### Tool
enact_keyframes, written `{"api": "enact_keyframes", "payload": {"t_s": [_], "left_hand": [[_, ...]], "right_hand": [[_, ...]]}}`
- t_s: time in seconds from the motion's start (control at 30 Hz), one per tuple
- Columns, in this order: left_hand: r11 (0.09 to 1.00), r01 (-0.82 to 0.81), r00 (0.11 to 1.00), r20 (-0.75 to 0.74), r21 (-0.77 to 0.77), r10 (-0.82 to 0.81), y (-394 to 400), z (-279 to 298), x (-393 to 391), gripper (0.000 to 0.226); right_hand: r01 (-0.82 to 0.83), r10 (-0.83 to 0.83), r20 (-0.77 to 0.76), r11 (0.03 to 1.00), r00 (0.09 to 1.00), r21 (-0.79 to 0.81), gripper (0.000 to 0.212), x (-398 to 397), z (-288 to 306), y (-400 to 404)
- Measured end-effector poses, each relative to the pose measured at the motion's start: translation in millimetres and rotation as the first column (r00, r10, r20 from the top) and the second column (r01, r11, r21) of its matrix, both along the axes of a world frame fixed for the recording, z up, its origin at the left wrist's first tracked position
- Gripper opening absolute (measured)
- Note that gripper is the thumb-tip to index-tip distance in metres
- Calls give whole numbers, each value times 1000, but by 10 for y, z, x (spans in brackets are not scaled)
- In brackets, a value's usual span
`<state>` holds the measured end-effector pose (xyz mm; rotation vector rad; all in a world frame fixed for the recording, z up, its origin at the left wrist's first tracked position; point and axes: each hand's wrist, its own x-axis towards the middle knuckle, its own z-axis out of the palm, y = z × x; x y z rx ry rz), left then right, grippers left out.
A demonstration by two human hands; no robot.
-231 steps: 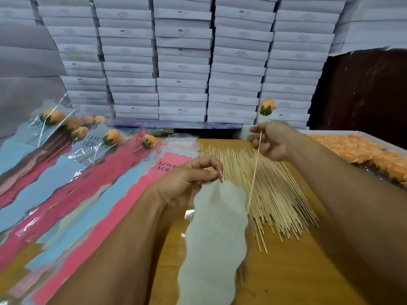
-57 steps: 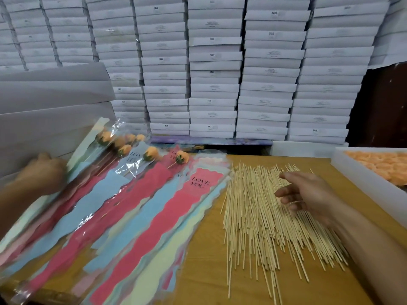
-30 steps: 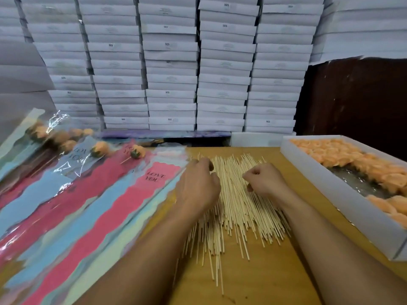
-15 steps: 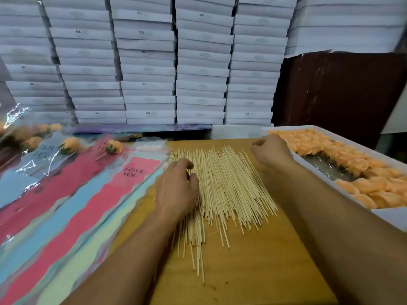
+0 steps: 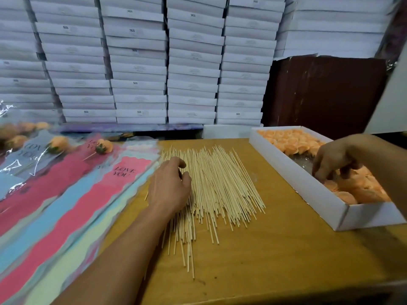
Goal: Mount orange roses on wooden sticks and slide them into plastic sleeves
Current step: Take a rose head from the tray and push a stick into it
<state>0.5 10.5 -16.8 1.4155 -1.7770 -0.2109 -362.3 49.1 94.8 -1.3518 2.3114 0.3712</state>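
Note:
A loose pile of wooden sticks lies in the middle of the wooden table. My left hand rests palm down on the pile's left edge, with thumb and index finger curled together, pinching at a stick. Orange roses fill a white box on the right. My right hand reaches into that box, fingertips down among the roses; whether it holds one is hidden. Plastic sleeves in pink, blue and yellow lie fanned out on the left, the farthest holding roses on sticks.
Stacks of flat white boxes form a wall behind the table. A dark brown board leans at the back right. Bare wood shows in front of the sticks and between the pile and the rose box.
My right hand has left the stick pile and moved right into the rose box. My left hand stays on the pile's left edge. The view has turned to the right.

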Motion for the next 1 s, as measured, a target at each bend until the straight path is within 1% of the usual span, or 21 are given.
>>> {"api": "enact_keyframes", "payload": {"t_s": [0.1,0.2,0.27,0.33,0.37,0.4,0.47,0.53,0.57,0.67,0.73,0.83,0.9,1.0], "left_hand": [[1000,1,1000,-1,5,-1,10,-1,4,22],[1000,-6,1000,-1,6,6,10,2,-1,21],[1000,-8,1000,0,8,8,9,4,1,21],[1000,-8,1000,0,11,8,9,5,7,21],[1000,-6,1000,-1,12,6,7,4,10,20],[1000,-3,1000,-2,12,3,5,2,14,20],[1000,0,1000,3,14,0,-1,1,18,20],[1000,3,1000,11,23,-3,-7,-4,22,19],[1000,5,1000,13,29,-6,-7,-6,24,19],[999,11,1000,13,39,-12,-7,-8,19,19],[999,13,1000,13,35,-13,-8,-10,17,19],[999,20,1000,11,29,-20,-5,-9,19,19],[999,34,999,-4,17,-34,-2,-1,21,18],[993,114,991,-68,-16,-115,19,16,16,18]], "right_hand": [[-41,42,-63,999,997,17,36,37,-55,22],[-33,38,-78,998,996,61,39,48,-48,23],[-39,51,-103,992,993,117,34,73,-51,20],[-68,96,-182,986,979,153,20,87,-93,11],[-88,123,-228,984,966,156,12,86,-125,13],[-109,147,-273,983,951,150,11,78,-158,11],[-128,162,-329,984,930,125,16,54,-206,5],[-125,152,-340,987,928,101,15,28,-224,-2],[-120,144,-323,988,935,92,16,19,-224,-7],[-81,100,-247,993,964,86,32,-6,-165,-6],[-38,51,-211,997,976,68,32,-2,-70,9],[14,-13,-154,1000,988,2,28,-13,124,-11],[5,-12,-74,996,997,-86,26,20,255,-31],[-121,122,-14,948,992,-294,30,267,336,-61]]}}
